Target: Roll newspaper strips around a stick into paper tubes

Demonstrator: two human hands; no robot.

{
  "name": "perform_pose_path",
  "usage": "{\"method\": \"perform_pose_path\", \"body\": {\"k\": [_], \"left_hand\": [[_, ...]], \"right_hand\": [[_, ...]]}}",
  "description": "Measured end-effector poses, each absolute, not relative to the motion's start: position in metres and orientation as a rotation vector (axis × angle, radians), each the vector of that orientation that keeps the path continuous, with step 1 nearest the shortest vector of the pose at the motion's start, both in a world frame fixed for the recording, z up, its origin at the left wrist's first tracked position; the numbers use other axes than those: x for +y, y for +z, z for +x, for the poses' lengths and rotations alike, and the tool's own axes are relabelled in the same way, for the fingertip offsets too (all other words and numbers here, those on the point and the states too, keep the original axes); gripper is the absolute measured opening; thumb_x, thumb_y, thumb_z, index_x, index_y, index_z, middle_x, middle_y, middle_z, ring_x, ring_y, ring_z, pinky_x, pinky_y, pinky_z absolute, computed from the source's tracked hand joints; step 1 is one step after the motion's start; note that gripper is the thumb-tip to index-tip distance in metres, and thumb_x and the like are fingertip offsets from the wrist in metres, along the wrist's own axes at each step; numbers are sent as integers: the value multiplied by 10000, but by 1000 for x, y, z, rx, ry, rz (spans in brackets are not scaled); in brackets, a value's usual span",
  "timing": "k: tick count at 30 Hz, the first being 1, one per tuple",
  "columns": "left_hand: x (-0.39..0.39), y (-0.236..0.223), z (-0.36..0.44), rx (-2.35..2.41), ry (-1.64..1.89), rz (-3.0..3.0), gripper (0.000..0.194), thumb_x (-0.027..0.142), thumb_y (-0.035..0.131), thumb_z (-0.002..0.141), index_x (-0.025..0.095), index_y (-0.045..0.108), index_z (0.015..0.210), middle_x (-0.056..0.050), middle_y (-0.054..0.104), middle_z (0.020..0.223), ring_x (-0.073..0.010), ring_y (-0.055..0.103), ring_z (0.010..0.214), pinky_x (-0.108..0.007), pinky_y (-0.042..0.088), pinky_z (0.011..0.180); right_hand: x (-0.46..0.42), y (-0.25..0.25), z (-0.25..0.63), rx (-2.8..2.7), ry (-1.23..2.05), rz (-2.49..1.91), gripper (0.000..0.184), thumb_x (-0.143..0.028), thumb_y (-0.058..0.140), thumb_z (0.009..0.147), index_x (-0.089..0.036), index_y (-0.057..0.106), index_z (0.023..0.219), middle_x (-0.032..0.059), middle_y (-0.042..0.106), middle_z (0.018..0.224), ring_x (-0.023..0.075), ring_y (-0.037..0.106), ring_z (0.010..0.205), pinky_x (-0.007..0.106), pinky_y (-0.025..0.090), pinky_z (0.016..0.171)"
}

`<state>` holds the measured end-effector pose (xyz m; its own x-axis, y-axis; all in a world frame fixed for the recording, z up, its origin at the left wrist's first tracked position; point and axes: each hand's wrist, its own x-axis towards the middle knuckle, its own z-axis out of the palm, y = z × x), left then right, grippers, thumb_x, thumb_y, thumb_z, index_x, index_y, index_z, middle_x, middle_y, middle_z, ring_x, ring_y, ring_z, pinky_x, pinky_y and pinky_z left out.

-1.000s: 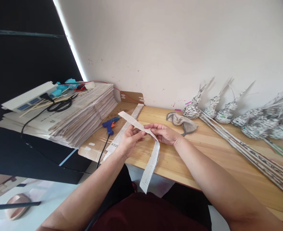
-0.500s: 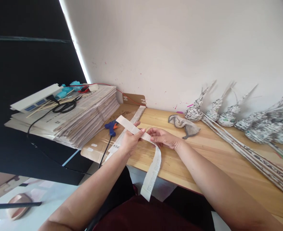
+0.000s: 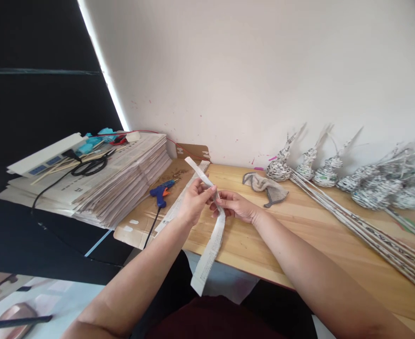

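At the centre of the frame, above the near edge of my table point(image 3: 299, 245), I hold a paper strip point(image 3: 207, 256) in both hands. My left hand point(image 3: 196, 201) is nearly closed, thumb against curled fingers, pinching the strip; my right hand point(image 3: 236, 206), just beside it, has thumb and bent fingers on the strip a little lower. One end slants up toward the upper left; the longer, printed end hangs down to the lower centre, past the table edge. Left of centre, a blue glue gun point(image 3: 160, 194) lies on cardboard point(image 3: 131, 230), near more strips point(image 3: 174, 212) partly hidden behind my left hand. At the left of the frame stands a tall newspaper stack point(image 3: 126, 188), bearing a white power strip point(image 3: 48, 154) and a coiled black cable point(image 3: 91, 167). Right of centre lies a crumpled cloth point(image 3: 269, 187). Further right, woven pieces point(image 3: 278, 170) line the wall point(image 3: 246, 70), and long paper rods point(image 3: 348, 223) slant toward the lower right.
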<state>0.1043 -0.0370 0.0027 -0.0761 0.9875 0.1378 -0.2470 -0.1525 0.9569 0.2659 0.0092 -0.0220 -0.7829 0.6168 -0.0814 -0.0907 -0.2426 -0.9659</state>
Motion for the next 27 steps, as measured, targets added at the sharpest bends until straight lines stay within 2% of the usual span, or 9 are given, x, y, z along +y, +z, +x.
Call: {"method": "perform_pose_path", "body": {"k": [3, 10, 21, 27], "left_hand": [[-34, -1, 100, 1017, 1467, 1097, 359, 358, 748, 720, 157, 622, 990, 25, 569, 669, -63, 501, 545, -187, 337, 482], [-35, -7, 94, 1051, 1459, 969, 313, 350, 778, 666, 149, 622, 849, 24, 570, 641, -60, 492, 536, -181, 330, 489], [-35, -10, 92, 994, 1460, 883, 342, 344, 808, 630, 146, 611, 828, 29, 557, 628, -49, 484, 527, -168, 372, 493], [-35, -8, 91, 1018, 1475, 820, 379, 317, 825, 603, 141, 626, 875, 39, 556, 601, -38, 469, 495, -154, 353, 468]], "right_hand": [[10, -24, 267, -1524, 2124, -625, 398, -458, 669, 812, -189, 621, 1101, 74, 688, 969, 183, 701, 779, 242, 517, 598], [11, -25, 267, -1503, 2184, -604, 347, -419, 632, 849, -200, 641, 1119, 77, 707, 982, 181, 706, 778, 265, 536, 649], [10, -25, 266, -1385, 2234, -556, 324, -382, 630, 852, -151, 652, 1078, 91, 713, 953, 197, 703, 778, 327, 532, 751], [10, -24, 267, -1434, 2244, -523, 332, -379, 633, 851, -158, 644, 1098, 103, 703, 1000, 200, 704, 809, 303, 532, 717]]}}
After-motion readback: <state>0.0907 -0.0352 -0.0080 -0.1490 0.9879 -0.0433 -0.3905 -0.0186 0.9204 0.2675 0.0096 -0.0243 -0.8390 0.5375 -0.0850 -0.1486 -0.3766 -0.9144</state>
